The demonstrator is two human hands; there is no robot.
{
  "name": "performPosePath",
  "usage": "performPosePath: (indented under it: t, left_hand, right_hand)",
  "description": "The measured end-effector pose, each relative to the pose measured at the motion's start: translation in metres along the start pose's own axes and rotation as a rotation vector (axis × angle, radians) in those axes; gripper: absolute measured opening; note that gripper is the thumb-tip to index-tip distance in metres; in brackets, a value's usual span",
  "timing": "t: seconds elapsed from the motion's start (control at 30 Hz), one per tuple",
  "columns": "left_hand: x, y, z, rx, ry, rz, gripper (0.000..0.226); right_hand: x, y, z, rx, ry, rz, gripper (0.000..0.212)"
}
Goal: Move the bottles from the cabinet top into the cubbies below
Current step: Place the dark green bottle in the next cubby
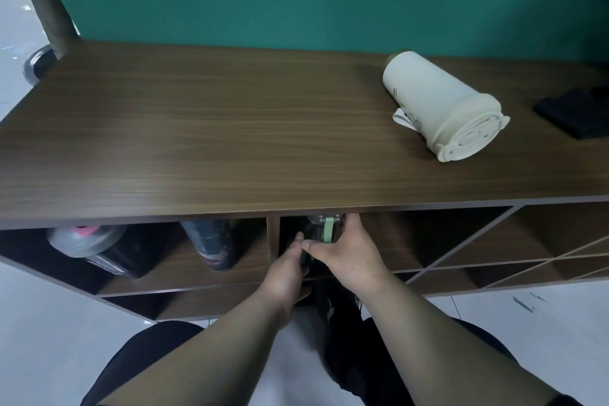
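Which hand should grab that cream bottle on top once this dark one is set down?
Probably the right hand. The cream bottle lies on its side toward the right end of the cabinet top, on that hand's side. The left hand would have to cross over. Both now hold the dark bottle in the middle cubby.

The dark bottle in the middle cubby is mostly hidden behind the left hand and right hand — only its cap and a pale green strap show. The cabinet top hides the upper parts of two bottles in the left cubby. A black object is cut off at the right edge — unidentifiable.
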State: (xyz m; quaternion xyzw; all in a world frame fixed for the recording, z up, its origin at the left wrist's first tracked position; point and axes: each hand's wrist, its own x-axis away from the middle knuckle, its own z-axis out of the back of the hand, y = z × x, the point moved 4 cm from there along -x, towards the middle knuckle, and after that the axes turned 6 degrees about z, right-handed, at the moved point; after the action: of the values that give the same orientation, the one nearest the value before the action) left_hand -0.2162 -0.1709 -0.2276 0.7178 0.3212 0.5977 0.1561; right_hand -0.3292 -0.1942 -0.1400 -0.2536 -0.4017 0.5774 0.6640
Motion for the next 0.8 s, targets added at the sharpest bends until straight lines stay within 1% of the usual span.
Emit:
performPosePath:
  t: [0.07, 0.13, 0.17, 0.2, 0.23, 0.3, 0.33, 0.37, 0.43, 0.47, 0.5, 0.53, 0.6, 0.67, 0.7, 0.73, 0.77, 0.8]
  left_hand:
    - [0.005, -0.002, 0.003, -0.009, 0.018, 0.021, 0.061]
    - [0.013, -0.007, 0.005, -0.037, 0.012, 0.045, 0.061]
    - [0.018, -0.010, 0.006, -0.064, 0.007, 0.055, 0.061]
    - [0.023, -0.012, 0.006, -0.095, 0.002, 0.069, 0.059]
    - [0.028, -0.013, 0.006, -0.121, -0.004, 0.078, 0.055]
    - [0.037, -0.015, 0.007, -0.175, -0.030, 0.071, 0.052]
    - [0.041, -0.015, 0.007, -0.209, -0.044, 0.050, 0.051]
    - [0.045, -0.015, 0.007, -0.238, -0.061, 0.025, 0.047]
    - [0.051, -0.016, 0.006, -0.275, -0.085, -0.017, 0.041]
    - [0.053, -0.017, 0.006, -0.290, -0.092, -0.028, 0.039]
    - [0.058, -0.016, 0.006, -0.304, -0.098, -0.038, 0.037]
    - [0.062, -0.016, 0.005, -0.320, -0.100, -0.047, 0.035]
    - [0.068, -0.014, 0.005, -0.330, -0.095, -0.056, 0.034]
    - [0.074, -0.013, 0.007, -0.337, -0.109, -0.058, 0.036]
    - [0.077, -0.013, 0.008, -0.351, -0.123, -0.054, 0.037]
    - [0.079, -0.013, 0.009, -0.364, -0.135, -0.050, 0.038]
    - [0.082, -0.014, 0.010, -0.373, -0.139, -0.045, 0.039]
    - [0.083, -0.014, 0.011, -0.372, -0.143, -0.041, 0.039]
  right_hand:
    - [0.008, -0.001, 0.005, 0.015, -0.034, -0.007, 0.072]
    - [0.023, 0.000, 0.013, 0.051, -0.113, -0.023, 0.082]
    - [0.032, 0.001, 0.018, 0.077, -0.156, -0.031, 0.082]
    - [0.041, 0.002, 0.023, 0.102, -0.177, -0.025, 0.075]
    - [0.050, 0.003, 0.031, 0.106, -0.160, -0.001, 0.061]
    - [0.067, -0.002, 0.051, 0.073, -0.024, 0.066, 0.032]
    - [0.075, -0.006, 0.063, 0.039, 0.077, 0.091, 0.022]
    - [0.082, -0.011, 0.077, -0.013, 0.192, 0.101, 0.016]
    - [0.094, -0.026, 0.106, -0.132, 0.439, 0.122, 0.012]
    - [0.096, -0.035, 0.120, -0.147, 0.545, 0.155, 0.011]
    - [0.095, -0.044, 0.132, -0.118, 0.628, 0.197, 0.013]
    - [0.092, -0.053, 0.144, -0.066, 0.690, 0.235, 0.024]
    - [0.072, -0.069, 0.167, 0.048, 0.761, 0.244, 0.059]
    - [0.042, -0.077, 0.184, 0.104, 0.740, 0.156, 0.093]
    - [0.028, -0.079, 0.190, 0.135, 0.706, 0.095, 0.105]
    - [0.016, -0.081, 0.192, 0.163, 0.667, 0.037, 0.114]
    - [0.007, -0.082, 0.192, 0.174, 0.624, -0.007, 0.116]
    - [0.001, -0.084, 0.189, 0.160, 0.587, -0.040, 0.114]
